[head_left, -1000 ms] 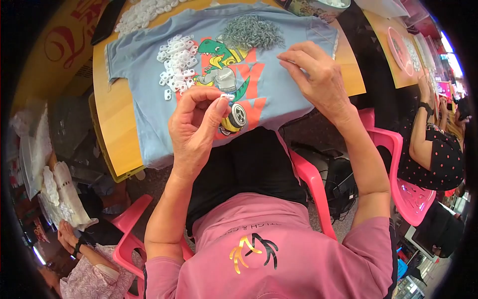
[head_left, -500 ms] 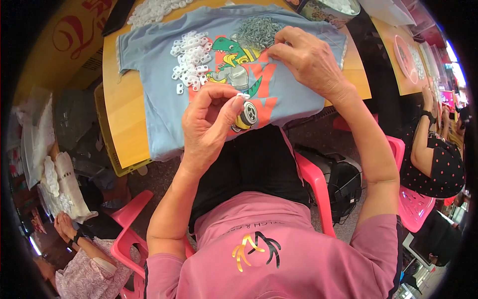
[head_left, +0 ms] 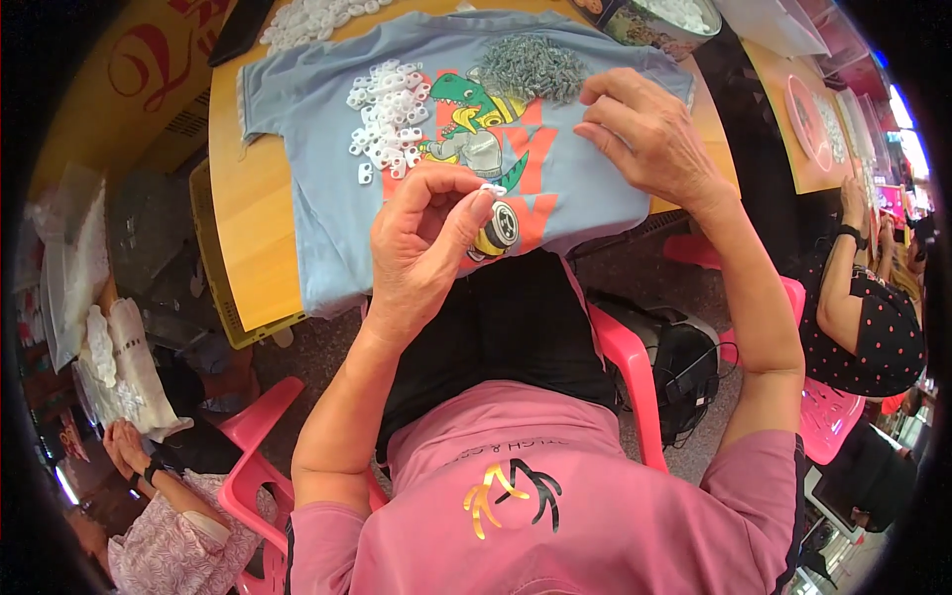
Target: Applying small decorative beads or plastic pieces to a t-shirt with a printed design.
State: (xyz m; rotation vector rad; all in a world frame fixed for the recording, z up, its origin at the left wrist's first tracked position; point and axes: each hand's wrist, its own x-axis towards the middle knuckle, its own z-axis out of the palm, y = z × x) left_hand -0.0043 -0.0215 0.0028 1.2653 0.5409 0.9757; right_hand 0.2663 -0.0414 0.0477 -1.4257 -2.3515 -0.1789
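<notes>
One blue shirt (head_left: 337, 213) lies spread on one table (head_left: 250, 268) across the upper centre of the frame and bears one dinosaur print (head_left: 480, 151). Two piles rest on the shirt: one white pile (head_left: 387, 117) of small plastic pieces, left of the print, and one grey pile (head_left: 533, 71) of small parts, at the print's upper right. Pieces in both piles overlap and cannot be counted. One further white heap (head_left: 315, 20) sits at the upper left edge of the table; one tin (head_left: 650, 28) with white contents stands at the upper right. Two hands are in the work area. Left hand (head_left: 426, 238): raised in front of the shirt's lower part at frame centre, forearm rising from the lower left, thumb and forefinger pinching one white piece (head_left: 492, 189), remaining fingers curled behind. Right hand (head_left: 650, 139): positioned right of the print, below and right of the grey pile, elbow bent outward at the right, palm angled down. Its fingers are loosely bent, with thumb and forefinger pointing left; whether a small part is gripped between them cannot be told. One co-worker's clasped hands (head_left: 127, 448) appear at lower left.
</notes>
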